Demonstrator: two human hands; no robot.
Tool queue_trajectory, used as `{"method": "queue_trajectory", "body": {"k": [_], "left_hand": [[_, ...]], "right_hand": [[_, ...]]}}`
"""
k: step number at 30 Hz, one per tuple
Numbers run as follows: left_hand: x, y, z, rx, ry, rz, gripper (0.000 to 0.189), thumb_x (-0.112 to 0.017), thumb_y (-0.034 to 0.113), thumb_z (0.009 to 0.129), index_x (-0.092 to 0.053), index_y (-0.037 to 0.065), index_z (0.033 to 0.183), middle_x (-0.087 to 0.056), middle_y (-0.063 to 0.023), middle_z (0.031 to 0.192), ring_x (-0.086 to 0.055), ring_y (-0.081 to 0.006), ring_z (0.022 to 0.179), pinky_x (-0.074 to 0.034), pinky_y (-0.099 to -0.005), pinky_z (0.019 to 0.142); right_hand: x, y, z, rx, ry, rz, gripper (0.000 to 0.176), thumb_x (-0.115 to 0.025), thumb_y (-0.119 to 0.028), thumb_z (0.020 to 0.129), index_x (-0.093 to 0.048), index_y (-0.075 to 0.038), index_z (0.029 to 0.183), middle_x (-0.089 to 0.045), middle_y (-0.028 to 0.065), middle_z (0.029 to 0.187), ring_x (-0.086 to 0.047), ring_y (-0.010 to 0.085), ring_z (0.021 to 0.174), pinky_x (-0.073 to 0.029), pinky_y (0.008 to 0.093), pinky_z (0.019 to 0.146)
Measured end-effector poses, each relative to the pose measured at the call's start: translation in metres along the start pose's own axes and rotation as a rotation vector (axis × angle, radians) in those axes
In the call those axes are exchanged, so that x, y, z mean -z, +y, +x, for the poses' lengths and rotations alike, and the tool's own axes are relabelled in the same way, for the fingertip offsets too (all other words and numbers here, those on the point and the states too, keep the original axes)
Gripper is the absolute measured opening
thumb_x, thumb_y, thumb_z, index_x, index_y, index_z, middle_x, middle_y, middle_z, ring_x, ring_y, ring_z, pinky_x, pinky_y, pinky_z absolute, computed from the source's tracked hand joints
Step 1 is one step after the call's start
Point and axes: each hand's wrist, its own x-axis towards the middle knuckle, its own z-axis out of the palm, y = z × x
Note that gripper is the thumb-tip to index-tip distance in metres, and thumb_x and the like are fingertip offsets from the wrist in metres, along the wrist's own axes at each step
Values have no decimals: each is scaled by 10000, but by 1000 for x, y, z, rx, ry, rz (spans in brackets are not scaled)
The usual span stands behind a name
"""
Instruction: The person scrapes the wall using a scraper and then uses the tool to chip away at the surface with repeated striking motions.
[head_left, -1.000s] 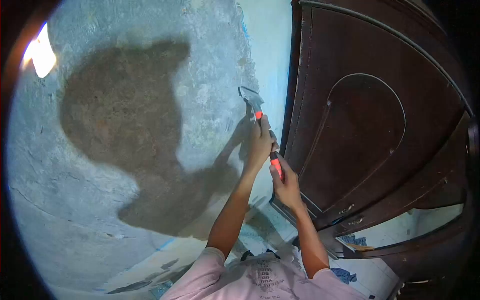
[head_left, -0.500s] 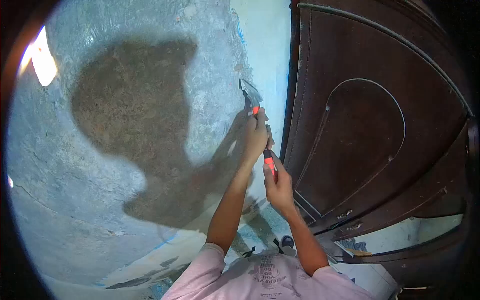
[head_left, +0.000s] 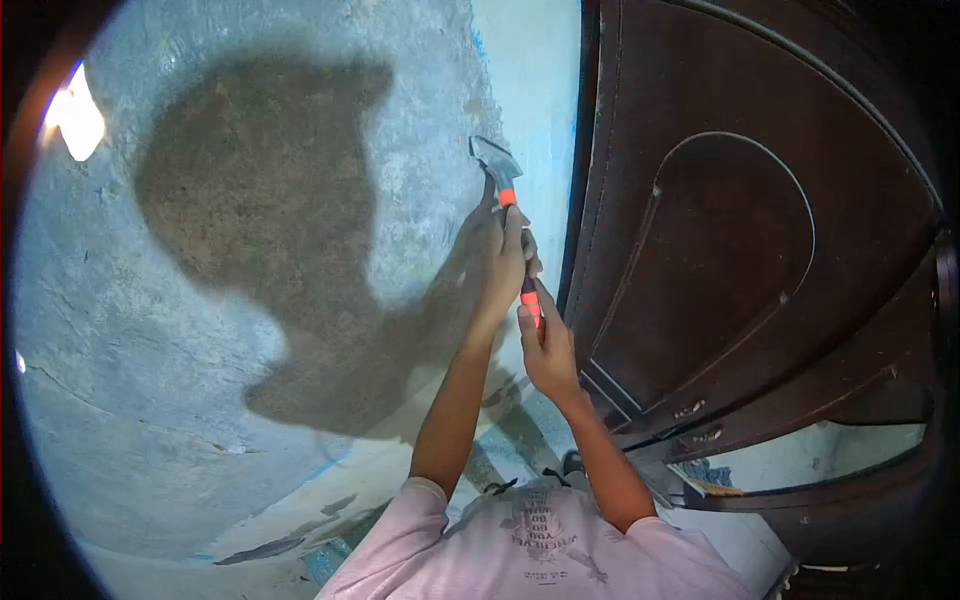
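A scraper (head_left: 495, 157) with a wide metal head and a black and orange handle rests at the wall (head_left: 415, 215), where the rough grey surface meets a smoother pale strip (head_left: 535, 110). My left hand (head_left: 510, 250) is wrapped round the upper handle, just below the head. Lower down, my right hand (head_left: 548, 350) grips the handle's orange end. Whether the blade's edge touches the wall is hard to tell.
A dark brown wooden panel with curved trim (head_left: 730, 230) stands close on the right. Below it is a mirror-like surface (head_left: 780, 462). My shadow (head_left: 270, 190) covers much of the wall. A bright light spot (head_left: 78, 118) shows at upper left.
Both hands and the scraper have moved slightly up and left. The scraper's head has turned, so more of its broad face shows. Both hands still hold the handle.
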Motion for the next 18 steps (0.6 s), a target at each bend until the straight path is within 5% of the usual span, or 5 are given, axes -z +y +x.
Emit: {"method": "queue_trajectory", "body": {"k": [2,6,8,11,18], "left_hand": [[14,-30,-28,40,3,-53,315,-418,363,1110,-478,78,990,-433,11,657,-436,-93,482,-422,-270,460],[50,-120,-88,101,227,75,356,-435,384,1107,-533,82,946,-465,14,717,-473,-79,606,-442,-258,540],[69,-149,-119,200,151,111,426,-420,476,1101,-557,85,1002,-504,4,807,-496,-97,662,-495,-280,664],[85,-175,-144,276,156,83,465,-387,520,1097,-499,108,914,-471,17,737,-466,-85,599,-449,-270,583],[100,-158,-118,361,153,7,461,-320,472,1115,-440,127,834,-403,34,666,-376,-59,535,-322,-240,480]], "right_hand": [[-7,30,-13,-65,-23,-24,489,-527,-293,1079,-475,5,1464,-544,80,684,-509,97,595,-417,306,544],[-47,158,-83,-64,-119,-82,439,-529,-303,1073,-476,-38,1419,-623,187,740,-648,277,605,-492,417,592],[-67,217,-117,-89,-140,-73,404,-535,-298,1069,-500,-31,1370,-641,215,764,-673,328,628,-501,442,611],[-79,238,-144,-327,-168,50,352,-551,-287,1047,-561,-6,1259,-681,241,848,-683,467,793,-508,520,695],[-101,236,-118,-185,-125,-78,399,-517,-359,1052,-610,-9,1220,-657,208,767,-683,335,689,-503,452,668]]}}
